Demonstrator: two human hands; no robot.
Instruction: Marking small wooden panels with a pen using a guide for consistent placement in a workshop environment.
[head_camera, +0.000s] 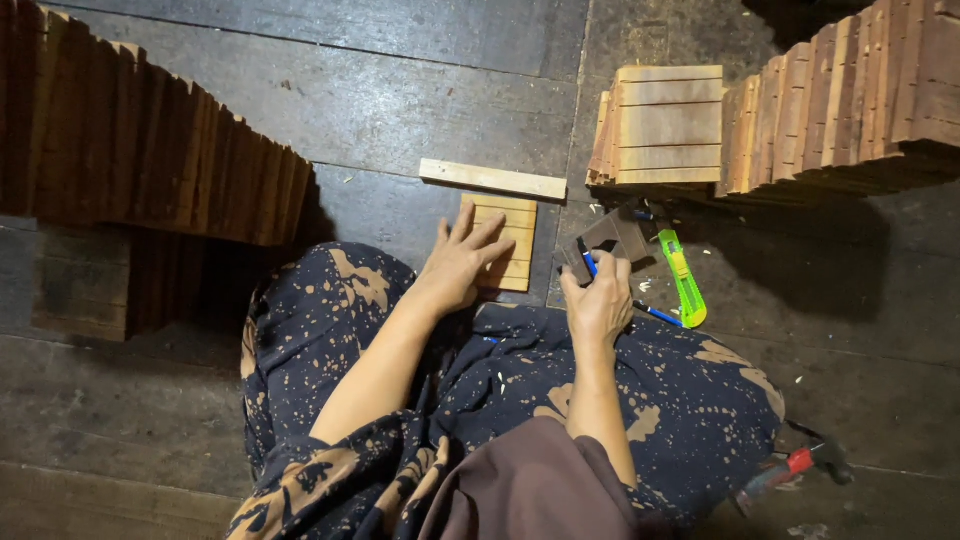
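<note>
Slat panel (512, 245) lies on the floor (400, 110) under the flat, spread left hand (462, 262). Right hand (598, 298) grips a blue pen (590, 264) and dark block (612, 240). Marking seems underway; steady alignment matters next.

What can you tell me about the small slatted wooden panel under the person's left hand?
The small slatted panel looks like pale, unfinished wood, built of narrow strips side by side. It lies flat on the dark plank floor, just ahead of the person's lap. The left hand rests on its left edge, fingers spread across it. A loose wooden strip lies right beyond its far end.
</note>
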